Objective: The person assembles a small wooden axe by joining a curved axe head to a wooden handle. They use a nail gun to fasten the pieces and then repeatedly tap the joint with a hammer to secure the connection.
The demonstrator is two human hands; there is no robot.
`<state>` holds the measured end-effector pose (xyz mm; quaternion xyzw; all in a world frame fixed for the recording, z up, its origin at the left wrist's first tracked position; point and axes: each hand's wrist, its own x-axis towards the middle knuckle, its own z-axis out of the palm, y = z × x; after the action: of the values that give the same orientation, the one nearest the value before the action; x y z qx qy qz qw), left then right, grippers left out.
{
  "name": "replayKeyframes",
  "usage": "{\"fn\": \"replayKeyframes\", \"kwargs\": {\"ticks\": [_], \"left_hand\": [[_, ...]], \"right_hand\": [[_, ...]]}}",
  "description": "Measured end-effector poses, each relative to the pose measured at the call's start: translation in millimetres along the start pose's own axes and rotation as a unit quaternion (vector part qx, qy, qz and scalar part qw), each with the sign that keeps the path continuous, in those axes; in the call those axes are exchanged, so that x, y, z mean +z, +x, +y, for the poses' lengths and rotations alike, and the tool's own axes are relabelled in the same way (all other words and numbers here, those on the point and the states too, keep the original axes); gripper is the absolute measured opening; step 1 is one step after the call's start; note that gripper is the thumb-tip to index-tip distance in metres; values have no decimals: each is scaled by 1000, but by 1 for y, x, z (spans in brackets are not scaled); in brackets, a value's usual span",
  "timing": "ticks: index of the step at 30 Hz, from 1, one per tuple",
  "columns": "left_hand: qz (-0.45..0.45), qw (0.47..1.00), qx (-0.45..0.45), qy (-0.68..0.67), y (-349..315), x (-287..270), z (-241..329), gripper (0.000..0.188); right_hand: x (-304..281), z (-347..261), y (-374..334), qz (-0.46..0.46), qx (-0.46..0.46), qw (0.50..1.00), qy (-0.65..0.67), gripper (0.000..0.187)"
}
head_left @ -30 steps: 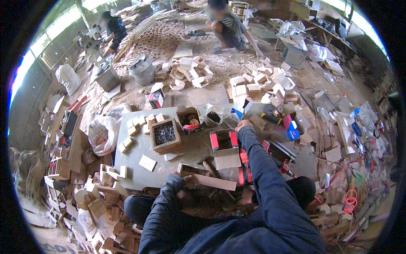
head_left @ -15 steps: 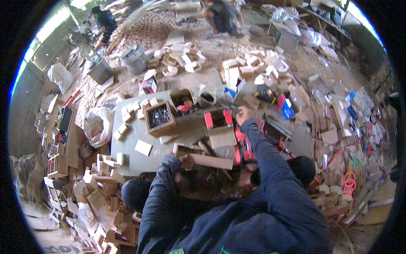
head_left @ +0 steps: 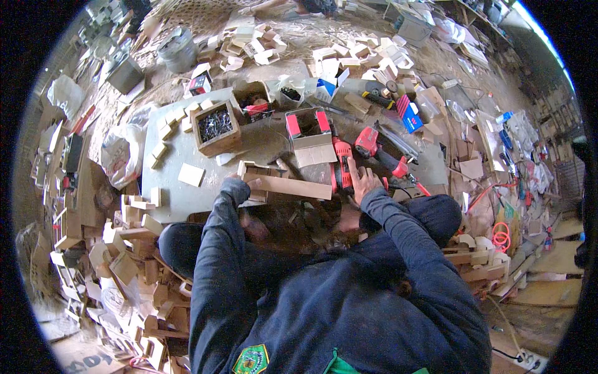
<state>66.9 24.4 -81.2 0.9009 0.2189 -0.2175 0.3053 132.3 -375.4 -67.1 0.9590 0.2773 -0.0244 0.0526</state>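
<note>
The wooden frame (head_left: pixel 291 186) lay at the near edge of the low table (head_left: pixel 177 202), its left end clasped by the left hand (head_left: pixel 251 184); it looked light, stiff and dry rather than slippery, though its long thin side might split if forced — best held at that boxed end. The right hand (head_left: pixel 366 182) rested over a red power tool (head_left: pixel 342 163) — whether gripping it, I could not tell. That tool and the flap of the cardboard box (head_left: pixel 314 150) crowded the frame's right end, while a nail box (head_left: pixel 221 147) stood toward the far left corner.
</note>
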Motion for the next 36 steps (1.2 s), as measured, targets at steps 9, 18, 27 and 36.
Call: {"fn": "replayKeyframes", "kwargs": {"ticks": [9, 18, 27, 36], "left_hand": [[72, 994, -33, 80, 3, 21, 13, 77], [21, 968, 6, -252, -19, 80, 59, 66], [-45, 863, 65, -498, -35, 91, 70, 38], [-14, 862, 100, -498, -12, 127, 50, 48]], "right_hand": [[-111, 47, -39, 200, -153, 955, -157, 65], [-293, 35, -75, 49, -77, 958, 271, 76], [-298, 12, -47, -159, -30, 908, 385, 64], [-293, -2, -25, -92, -130, 954, 254, 64]]}}
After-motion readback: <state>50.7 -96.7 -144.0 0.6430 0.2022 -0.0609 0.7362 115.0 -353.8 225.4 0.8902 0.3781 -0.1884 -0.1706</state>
